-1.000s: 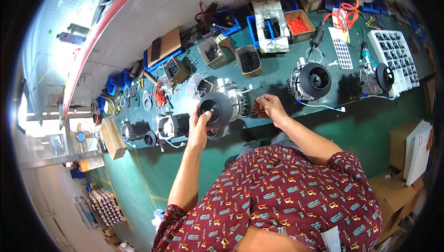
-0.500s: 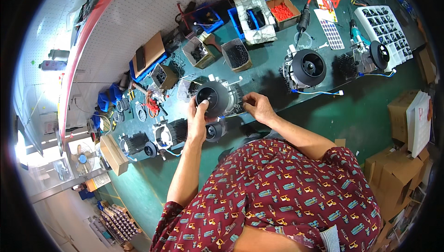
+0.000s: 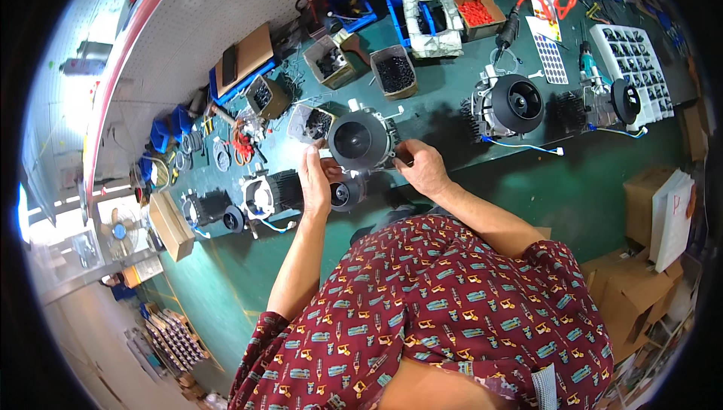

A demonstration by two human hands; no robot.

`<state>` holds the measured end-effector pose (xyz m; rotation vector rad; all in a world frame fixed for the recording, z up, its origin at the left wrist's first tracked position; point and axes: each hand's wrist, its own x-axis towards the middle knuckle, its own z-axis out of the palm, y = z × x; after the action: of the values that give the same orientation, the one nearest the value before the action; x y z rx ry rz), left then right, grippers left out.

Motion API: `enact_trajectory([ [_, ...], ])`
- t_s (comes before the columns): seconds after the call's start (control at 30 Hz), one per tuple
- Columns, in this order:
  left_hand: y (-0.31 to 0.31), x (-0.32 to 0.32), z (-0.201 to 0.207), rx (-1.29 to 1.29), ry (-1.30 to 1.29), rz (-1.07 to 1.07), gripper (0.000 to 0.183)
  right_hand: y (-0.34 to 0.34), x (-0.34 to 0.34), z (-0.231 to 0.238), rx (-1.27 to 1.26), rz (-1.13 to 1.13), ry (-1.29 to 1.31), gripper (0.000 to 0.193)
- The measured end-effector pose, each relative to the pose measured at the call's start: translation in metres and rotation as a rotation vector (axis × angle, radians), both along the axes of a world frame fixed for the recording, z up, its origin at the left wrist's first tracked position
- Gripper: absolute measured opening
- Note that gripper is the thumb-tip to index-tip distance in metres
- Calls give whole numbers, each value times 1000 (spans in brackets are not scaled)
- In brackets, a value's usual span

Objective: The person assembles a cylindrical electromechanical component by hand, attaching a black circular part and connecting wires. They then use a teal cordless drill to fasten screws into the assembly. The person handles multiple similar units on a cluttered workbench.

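Observation:
A motor with a black round impeller (image 3: 357, 143) stands at the bench's near edge, the impeller's open face toward me. My right hand (image 3: 423, 169) grips the lower right side of its finned housing with bent fingers; the fingertips are partly hidden. My left hand (image 3: 315, 182) is beside the impeller's lower left, fingers apart and not wrapped round it. Just below, a smaller black impeller (image 3: 345, 195) shows between my hands. Left of my left hand lies a motor with a pale open-ended frame (image 3: 260, 198).
Farther right on the green bench (image 3: 444, 101) stand another impeller motor (image 3: 518, 106) and a third motor (image 3: 619, 101). Small-parts boxes, including a box of black parts (image 3: 394, 73) and a box of red parts (image 3: 477, 14), line the back. A power screwdriver (image 3: 509, 32) hangs on an orange coiled hose.
The motor has turned, so its impeller faces me more squarely. My left thumb has come off the impeller and that hand has dropped to its lower left. The whole view has shifted slightly.

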<state>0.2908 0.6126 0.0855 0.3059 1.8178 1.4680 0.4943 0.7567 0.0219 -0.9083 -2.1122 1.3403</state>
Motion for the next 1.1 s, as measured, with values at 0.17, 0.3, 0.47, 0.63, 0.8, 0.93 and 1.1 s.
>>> enact_trajectory([
  [0.17, -23, 17, -32, -417, 676, -346, 27, -2, -3, -1, 2, -3, -39, 20],
  [0.3, -11, 31, -19, -532, 848, -384, 31, -4, -6, 4, 43, 21, -66, 20],
  [0.47, -11, 24, -13, -465, 929, -469, 25, -3, -9, 6, 245, 41, -105, 17],
  [0.63, -13, 19, -24, -405, 917, -504, 20, -3, -10, -2, 326, 74, -133, 15],
  [0.8, -18, 17, -35, -339, 837, -455, 27, -4, -14, -4, 125, 28, -106, 16],
  [0.93, -21, 14, -10, -317, 702, -282, 43, 9, -14, -1, -332, -81, 27, 13],
  [1.1, 4, 11, -72, 1, 505, -11, 41, 21, -36, -12, -591, -76, 232, 16],
])
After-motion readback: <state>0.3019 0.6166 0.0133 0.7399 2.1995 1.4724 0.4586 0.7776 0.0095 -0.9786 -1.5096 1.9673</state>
